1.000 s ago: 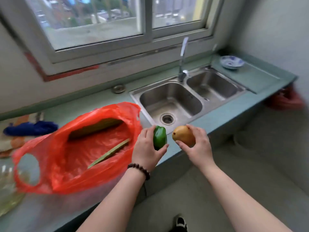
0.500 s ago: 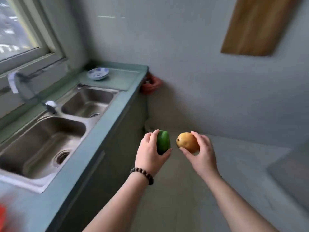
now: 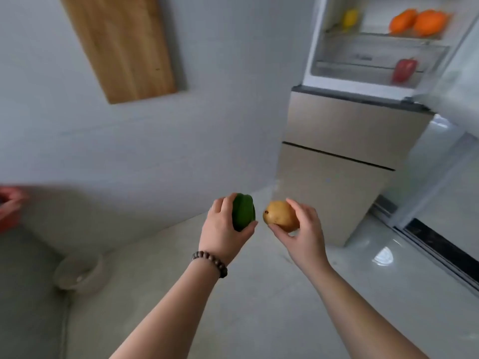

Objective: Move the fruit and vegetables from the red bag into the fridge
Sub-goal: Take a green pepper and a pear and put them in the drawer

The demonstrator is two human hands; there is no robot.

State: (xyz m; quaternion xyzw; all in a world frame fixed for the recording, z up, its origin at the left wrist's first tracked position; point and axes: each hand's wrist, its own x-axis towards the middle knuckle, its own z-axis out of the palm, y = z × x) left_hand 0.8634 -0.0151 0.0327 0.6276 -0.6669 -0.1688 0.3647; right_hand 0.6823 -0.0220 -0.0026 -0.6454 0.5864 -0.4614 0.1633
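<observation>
My left hand [image 3: 223,229] grips a green pepper [image 3: 243,215] in front of me. Beside it my right hand [image 3: 302,231] holds a yellow-brown pear [image 3: 280,216]. The fridge [image 3: 342,141] stands ahead on the right with its upper compartment open. On its shelves lie a yellow pepper [image 3: 350,18], two orange fruits [image 3: 420,22] and a red pepper [image 3: 404,69]. Both hands are well short of the fridge. The red bag is out of view.
The open fridge door [image 3: 456,81] swings out at the far right. A wooden board [image 3: 121,45] hangs on the grey wall. A pale bowl-like bin [image 3: 79,273] sits on the floor at lower left, and a red object [image 3: 9,208] shows at the left edge.
The view has swung right, away from the counter, sink and red bag, to the wall and the open fridge. Both hands keep the same hold on the pepper and the pear.
</observation>
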